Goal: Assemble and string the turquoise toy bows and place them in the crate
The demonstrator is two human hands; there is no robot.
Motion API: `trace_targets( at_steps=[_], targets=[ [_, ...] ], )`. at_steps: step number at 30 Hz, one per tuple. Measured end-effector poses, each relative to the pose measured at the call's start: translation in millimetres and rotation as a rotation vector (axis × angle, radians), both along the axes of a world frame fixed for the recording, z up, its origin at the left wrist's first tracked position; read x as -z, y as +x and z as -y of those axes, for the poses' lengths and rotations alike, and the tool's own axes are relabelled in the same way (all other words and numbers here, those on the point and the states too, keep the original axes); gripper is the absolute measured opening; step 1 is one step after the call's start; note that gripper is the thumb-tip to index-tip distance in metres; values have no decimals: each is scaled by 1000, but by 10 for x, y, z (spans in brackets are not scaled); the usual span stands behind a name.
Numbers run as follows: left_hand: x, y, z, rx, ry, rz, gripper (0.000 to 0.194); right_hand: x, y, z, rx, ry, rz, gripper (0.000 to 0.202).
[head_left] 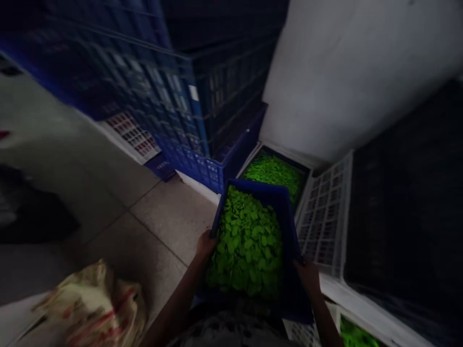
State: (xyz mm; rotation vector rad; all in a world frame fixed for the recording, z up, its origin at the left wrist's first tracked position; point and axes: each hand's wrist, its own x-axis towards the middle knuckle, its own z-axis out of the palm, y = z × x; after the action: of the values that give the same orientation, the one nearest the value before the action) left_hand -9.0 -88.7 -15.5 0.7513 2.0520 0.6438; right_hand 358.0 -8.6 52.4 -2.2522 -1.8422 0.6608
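Both my hands carry a blue crate (294,270) filled with small round green leaves (249,241), held close against my body. My left hand (206,243) is closed on the crate's left rim. On the opposite side my right hand (307,274) grips the right rim, its fingers partly hidden in shadow. Just beyond the crate's far edge, a second tray of green leaves (273,173) sits low in the corner by the wall.
Blue crates (202,111) stand stacked high ahead to the left. White crates (325,217) and a dark stack (401,207) rise on the right. A crumpled sack (97,308) lies at lower left on the tiled floor (155,217). More leaves (356,332) show at lower right.
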Motion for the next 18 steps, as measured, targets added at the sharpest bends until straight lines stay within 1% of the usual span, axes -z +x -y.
trace_targets(
  at_steps=[3, 5, 6, 9, 11, 13, 15, 16, 18],
  targets=[
    [155, -163, 541, -145, -19, 29, 23, 152, -271, 115, -136, -5, 80, 53],
    [260, -317, 924, -250, -20, 54, 21, 225, -573, 151, -255, 3, 105, 51],
    [305, -405, 1122, -307, -20, 66, 21, 248, -768, 159, -318, -1, 123, 49],
    [402, -698, 1739, -489, -18, 86, 24, 276, -1508, 189, -473, -18, 164, 51],
    [443, -909, 2142, -624, -11, 82, 25, 281, -2087, 248, -555, -25, 147, 58],
    [492, -1133, 2504, -745, 14, 90, 23, 294, -2677, 347, -658, 6, 92, 63],
    [569, -1384, 2787, -839, 51, 123, 23, 325, -3227, 457, -751, 52, 45, 61],
    [620, -1528, 2889, -863, 78, 144, 25, 347, -3475, 502, -782, 71, 27, 59],
    [734, -1867, 3009, -892, 126, 170, 28, 397, -3915, 550, -814, 77, 6, 55]
  ],
)
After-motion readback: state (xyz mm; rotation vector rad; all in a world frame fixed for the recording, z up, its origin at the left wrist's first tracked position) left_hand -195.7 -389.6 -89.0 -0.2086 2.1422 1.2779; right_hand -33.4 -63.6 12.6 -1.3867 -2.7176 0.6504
